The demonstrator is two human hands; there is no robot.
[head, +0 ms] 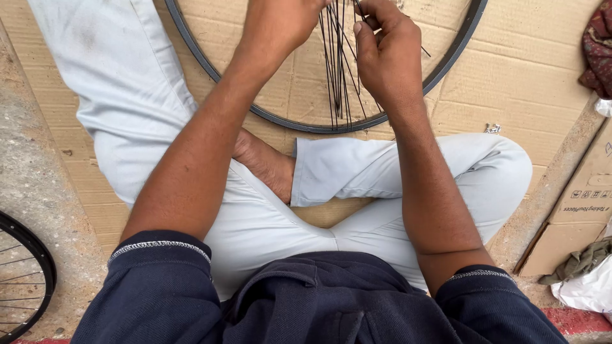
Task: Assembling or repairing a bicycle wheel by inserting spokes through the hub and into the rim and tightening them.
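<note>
My right hand (pixel 386 57) pinches one thin spoke; my left hand (pixel 280 25) grips the spokes (pixel 338 70) bundle. The rim (pixel 306 122) seems mostly unlaced; much lacing remains.

A wheel rim (pixel 408 95) is laid on cardboard sheeting (pixel 510 70) ahead of the crossed legs — a bundle of spokes (pixel 338 70) is held inside it between the left hand (pixel 280 25) and right hand (pixel 386 57). A second wheel (pixel 25 280) is set at the left, a carton (pixel 583 204) at the right — rags (pixel 577 262) just before it
</note>
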